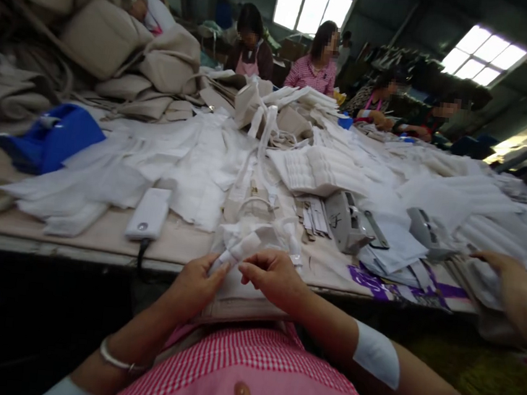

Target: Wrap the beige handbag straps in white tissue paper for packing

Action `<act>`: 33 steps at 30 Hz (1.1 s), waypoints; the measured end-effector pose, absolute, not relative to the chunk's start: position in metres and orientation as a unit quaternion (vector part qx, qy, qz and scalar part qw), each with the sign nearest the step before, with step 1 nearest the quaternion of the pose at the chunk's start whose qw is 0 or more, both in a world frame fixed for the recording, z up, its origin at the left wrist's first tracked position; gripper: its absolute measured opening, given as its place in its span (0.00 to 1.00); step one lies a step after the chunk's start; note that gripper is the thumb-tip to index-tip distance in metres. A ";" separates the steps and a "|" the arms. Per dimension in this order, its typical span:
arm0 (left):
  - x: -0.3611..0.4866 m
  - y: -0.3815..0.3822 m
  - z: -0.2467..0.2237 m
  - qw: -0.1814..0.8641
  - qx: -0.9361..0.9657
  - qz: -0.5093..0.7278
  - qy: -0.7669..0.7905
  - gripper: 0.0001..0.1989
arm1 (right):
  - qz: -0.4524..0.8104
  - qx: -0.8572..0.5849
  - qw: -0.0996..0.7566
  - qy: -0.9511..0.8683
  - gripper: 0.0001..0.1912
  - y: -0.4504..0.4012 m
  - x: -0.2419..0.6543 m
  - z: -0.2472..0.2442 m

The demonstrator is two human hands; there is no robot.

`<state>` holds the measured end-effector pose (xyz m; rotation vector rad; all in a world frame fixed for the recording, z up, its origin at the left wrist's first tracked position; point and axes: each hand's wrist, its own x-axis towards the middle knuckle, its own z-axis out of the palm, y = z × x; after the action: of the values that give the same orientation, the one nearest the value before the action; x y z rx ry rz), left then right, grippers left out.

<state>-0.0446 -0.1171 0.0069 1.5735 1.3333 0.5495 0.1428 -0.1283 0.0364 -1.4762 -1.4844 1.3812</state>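
Note:
My left hand [199, 281] is closed on a white wrapped strip [244, 245] at the table's front edge. Beside it, on the right, my right hand [274, 276] has its fingers pinched together near the strip's lower end; what lies between the fingertips is too small to make out. Under both hands rests a pale bag [243, 307] with white wrapping on top, partly hidden by the hands. The bag's thin handle [256, 202] lies just beyond on the table.
A white power bank [149, 214] with a black cable lies left. Grey tape dispensers [347, 221] stand right, near another person's hand [510, 289]. White sheets [201, 167], a blue container [59, 137] and stacked beige bags [106, 39] lie beyond. Several people work across the table.

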 end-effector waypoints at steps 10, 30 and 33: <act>-0.042 -0.127 -0.002 0.370 0.703 0.241 0.558 0.14 | 0.469 -0.653 0.284 -0.523 0.13 -0.122 0.115 0.023; -0.031 -0.137 -0.008 0.136 0.780 0.157 0.590 0.15 | 0.579 -0.675 0.264 -0.374 0.19 -0.118 0.112 0.012; -0.033 -0.137 -0.009 0.135 0.784 0.157 0.586 0.15 | 0.593 -0.650 0.257 -0.399 0.20 -0.118 0.116 0.010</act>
<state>-0.0332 -0.1371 -0.0089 2.2704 1.6971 0.4555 0.1165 -0.1182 0.0097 -1.7631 -1.0835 1.6086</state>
